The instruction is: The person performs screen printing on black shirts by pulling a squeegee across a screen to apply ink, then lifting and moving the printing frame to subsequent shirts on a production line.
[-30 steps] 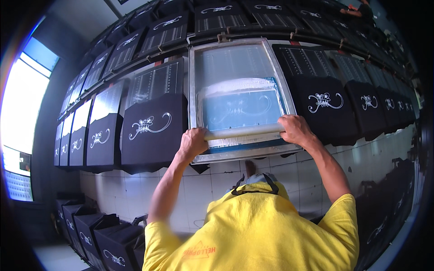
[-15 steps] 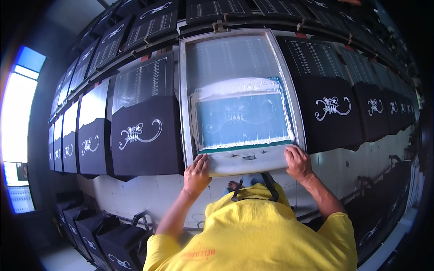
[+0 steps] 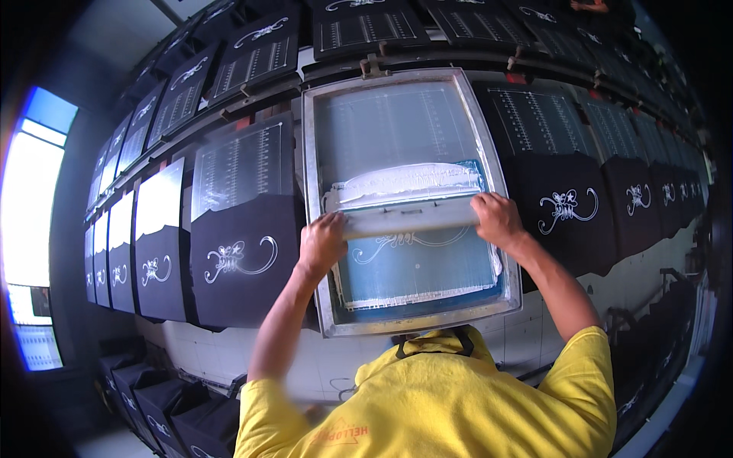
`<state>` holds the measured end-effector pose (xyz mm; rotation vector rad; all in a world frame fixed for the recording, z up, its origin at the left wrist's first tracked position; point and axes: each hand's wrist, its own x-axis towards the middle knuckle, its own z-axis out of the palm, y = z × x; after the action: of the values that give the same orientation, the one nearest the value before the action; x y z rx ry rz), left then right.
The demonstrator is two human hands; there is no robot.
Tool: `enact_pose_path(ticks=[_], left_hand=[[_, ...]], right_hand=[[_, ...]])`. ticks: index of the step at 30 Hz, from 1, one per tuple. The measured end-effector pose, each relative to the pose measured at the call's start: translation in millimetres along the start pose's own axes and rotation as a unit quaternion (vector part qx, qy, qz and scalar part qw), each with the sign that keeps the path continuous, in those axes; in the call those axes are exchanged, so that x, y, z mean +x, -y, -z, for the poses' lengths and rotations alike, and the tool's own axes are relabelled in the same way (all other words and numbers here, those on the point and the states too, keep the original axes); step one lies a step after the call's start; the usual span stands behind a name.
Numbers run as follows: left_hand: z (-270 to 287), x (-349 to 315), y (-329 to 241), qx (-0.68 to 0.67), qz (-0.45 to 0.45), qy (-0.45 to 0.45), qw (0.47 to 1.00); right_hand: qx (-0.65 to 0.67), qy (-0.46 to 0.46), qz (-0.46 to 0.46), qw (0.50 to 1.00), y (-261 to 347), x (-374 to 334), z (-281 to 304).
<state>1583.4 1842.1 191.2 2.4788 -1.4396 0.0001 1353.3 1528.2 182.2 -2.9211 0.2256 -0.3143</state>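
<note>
A long, pale squeegee [image 3: 412, 218] lies across the middle of a screen-printing frame [image 3: 421, 323]. My left hand [image 3: 324, 243] is closed around its left end, and my right hand [image 3: 498, 221] grips the right end. Just beyond the squeegee, a thick band of white ink [image 3: 412, 181] spreads over the mesh. On the near side the blue stencil area [image 3: 416, 276] shows a scroll design, partly covered by the squeegee. More white ink edges the stencil at its near end and right side. Whatever lies beneath the screen is mostly hidden.
Black fabric pieces with white scroll prints lie on boards to the left [image 3: 244, 294] and right [image 3: 561, 244]. Behind the frame runs a metal rail with a clamp [image 3: 372, 67], then another row of printed pieces. A bright window [image 3: 38, 206] stands far left. Someone's arm [image 3: 589, 6] shows top right.
Both hands have moved the squeegee away from the frame's near edge to the middle of the screen. The near rim is now uncovered. The whole scene sits lower in view.
</note>
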Motion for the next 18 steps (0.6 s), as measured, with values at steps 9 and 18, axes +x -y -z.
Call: enact_pose_path(ticks=[9,18], left_hand=[[43.6,53.1,4.6,-0.009,0.077,0.078,0.994],[74.5,-3.5,-32.0,-0.017,0.029,0.000,0.999]], right_hand=[[0.036,0.049,-0.016,0.998,-13.7,59.1,45.3],[-0.007,-0.020,-0.001,1.000,20.1,-4.2,79.6]])
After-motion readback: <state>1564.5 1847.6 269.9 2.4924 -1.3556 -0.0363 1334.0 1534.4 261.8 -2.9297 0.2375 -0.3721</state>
